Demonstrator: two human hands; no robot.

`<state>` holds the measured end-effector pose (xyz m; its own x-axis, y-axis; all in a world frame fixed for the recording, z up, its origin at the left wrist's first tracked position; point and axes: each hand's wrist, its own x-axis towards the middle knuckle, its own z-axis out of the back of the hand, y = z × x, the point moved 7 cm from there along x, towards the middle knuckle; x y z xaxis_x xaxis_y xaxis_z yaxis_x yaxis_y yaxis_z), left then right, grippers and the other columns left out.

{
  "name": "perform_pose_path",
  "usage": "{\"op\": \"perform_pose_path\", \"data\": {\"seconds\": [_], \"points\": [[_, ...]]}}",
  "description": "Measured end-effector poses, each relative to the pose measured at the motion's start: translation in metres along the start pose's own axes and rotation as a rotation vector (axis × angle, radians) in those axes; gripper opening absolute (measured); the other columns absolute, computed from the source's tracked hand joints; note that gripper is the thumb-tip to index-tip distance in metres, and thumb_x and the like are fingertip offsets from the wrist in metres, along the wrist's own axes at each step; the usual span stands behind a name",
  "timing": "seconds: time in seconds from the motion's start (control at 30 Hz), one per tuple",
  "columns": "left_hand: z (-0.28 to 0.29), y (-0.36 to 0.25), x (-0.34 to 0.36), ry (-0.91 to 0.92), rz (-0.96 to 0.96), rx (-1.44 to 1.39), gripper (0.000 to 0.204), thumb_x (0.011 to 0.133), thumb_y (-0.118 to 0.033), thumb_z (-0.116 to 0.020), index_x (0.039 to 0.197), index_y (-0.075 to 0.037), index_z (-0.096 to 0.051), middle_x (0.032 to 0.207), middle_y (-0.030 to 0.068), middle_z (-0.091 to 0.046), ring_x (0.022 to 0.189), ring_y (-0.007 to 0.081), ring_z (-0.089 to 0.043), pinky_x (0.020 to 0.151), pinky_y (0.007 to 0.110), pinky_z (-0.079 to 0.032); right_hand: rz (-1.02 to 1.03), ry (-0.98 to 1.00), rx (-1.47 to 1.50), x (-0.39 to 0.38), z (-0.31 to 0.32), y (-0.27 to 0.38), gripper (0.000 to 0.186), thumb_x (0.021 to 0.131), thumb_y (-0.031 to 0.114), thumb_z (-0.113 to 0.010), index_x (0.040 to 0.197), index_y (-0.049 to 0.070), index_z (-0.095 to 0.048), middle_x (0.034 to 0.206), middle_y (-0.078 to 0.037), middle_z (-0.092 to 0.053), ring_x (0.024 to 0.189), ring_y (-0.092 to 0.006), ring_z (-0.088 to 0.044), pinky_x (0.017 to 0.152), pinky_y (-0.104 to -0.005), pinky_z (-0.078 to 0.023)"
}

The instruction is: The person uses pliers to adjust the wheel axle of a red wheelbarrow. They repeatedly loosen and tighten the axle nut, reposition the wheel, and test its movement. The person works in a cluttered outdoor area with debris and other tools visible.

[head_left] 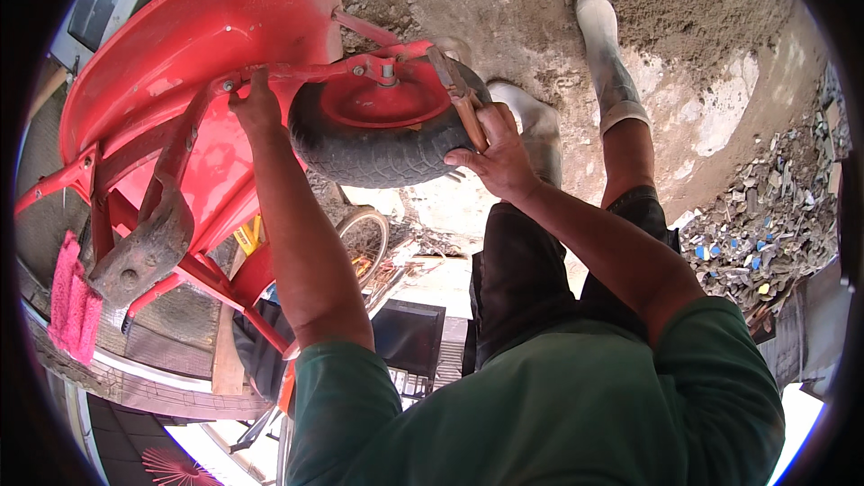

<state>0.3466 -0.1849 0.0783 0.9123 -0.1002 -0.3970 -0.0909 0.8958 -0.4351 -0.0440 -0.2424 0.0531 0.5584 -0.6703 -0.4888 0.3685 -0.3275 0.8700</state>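
Observation:
A red wheelbarrow (216, 27) lies tipped over at the left, its underside and frame showing. My left hand (258, 110) is closed at the wheelbarrow's red frame bar (292, 73), beside a bolt; part of its grip is hidden. In front of me is the wheel (378, 151), with a black treaded tyre and a red hub, fixed between the frame's arms. My right hand (499, 155) is wrapped around the wooden handle of a hammer (447, 72). The hammer's metal head is over the tyre's right side, near the end of the frame arm; I cannot tell whether they touch.
Bare soil (522, 0) spreads ahead, where my light rubber boots (601, 45) stand. A rubble pile (765, 225) lies at the right. Pink ridged material (67, 297) is at the far left. Below the wheel are a smaller spoked wheel (364, 238) and a dark flat panel (407, 337).

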Motion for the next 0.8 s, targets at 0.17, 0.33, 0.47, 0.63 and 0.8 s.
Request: {"op": "perform_pose_path", "data": {"seconds": [0.17, 0.33, 0.47, 0.63, 0.8], "points": [[0.012, 0.029, -0.132, 0.113, -0.076, 0.073, 0.093, 0.08, -0.034, -0.08, 0.152, 0.0, -0.033, 0.15, 0.0265, -0.034, 0.137, 0.0364, -0.039, 0.114, 0.045, -0.035, -0.009, -0.035, -0.08, -0.003, 0.0, 0.002, 0.076, 0.068, 0.045, -0.089, 0.123, 0.004, -0.057, 0.111, -0.016, -0.053, 0.106, -0.0349, -0.053, 0.092, -0.0442, -0.045], [0.004, 0.035, -0.151, -0.114, -0.053, -0.177, 0.089, 0.077, -0.017, -0.081, 0.149, 0.005, -0.034, 0.144, 0.0203, -0.044, 0.13, 0.0295, -0.047, 0.109, 0.039, -0.04, 0.028, -0.002, -0.162, 0.003, -0.012, 0.008, 0.079, 0.068, 0.054, -0.086, 0.125, 0.006, -0.058, 0.117, -0.015, -0.054, 0.11, -0.0362, -0.054, 0.094, -0.0463, -0.044], [0.006, 0.052, -0.126, -0.095, -0.004, -0.438, 0.082, 0.07, -0.012, -0.083, 0.141, 0.005, -0.045, 0.135, 0.0186, -0.052, 0.119, 0.0286, -0.055, 0.103, 0.037, -0.044, 0.07, -0.077, -0.255, 0.002, -0.021, 0.033, 0.068, 0.069, 0.055, -0.085, 0.105, 0.005, -0.058, 0.105, -0.013, -0.052, 0.097, -0.0326, -0.051, 0.087, -0.0439, -0.044], [0.001, 0.06, -0.117, -0.115, 0.022, -0.426, 0.075, 0.067, -0.016, -0.084, 0.133, 0.006, -0.055, 0.132, 0.0179, -0.054, 0.119, 0.0297, -0.054, 0.105, 0.038, -0.042, 0.199, -0.192, -0.341, -0.001, -0.025, 0.043, 0.069, 0.07, 0.061, -0.082, 0.102, 0.006, -0.057, 0.103, -0.013, -0.051, 0.094, -0.0347, -0.053, 0.082, -0.0467, -0.045], [-0.005, 0.056, -0.11, -0.012, 0.026, -0.482, 0.072, 0.069, -0.013, -0.084, 0.132, 0.005, -0.052, 0.125, 0.017, -0.059, 0.112, 0.0268, -0.058, 0.1, 0.036, -0.045, 0.235, -0.237, -0.428, -0.004, -0.03, 0.052, 0.067, 0.071, 0.06, -0.081, 0.1, 0.006, -0.054, 0.103, -0.013, -0.051, 0.092, -0.0357, -0.055, 0.079, -0.0481, -0.045]]}}
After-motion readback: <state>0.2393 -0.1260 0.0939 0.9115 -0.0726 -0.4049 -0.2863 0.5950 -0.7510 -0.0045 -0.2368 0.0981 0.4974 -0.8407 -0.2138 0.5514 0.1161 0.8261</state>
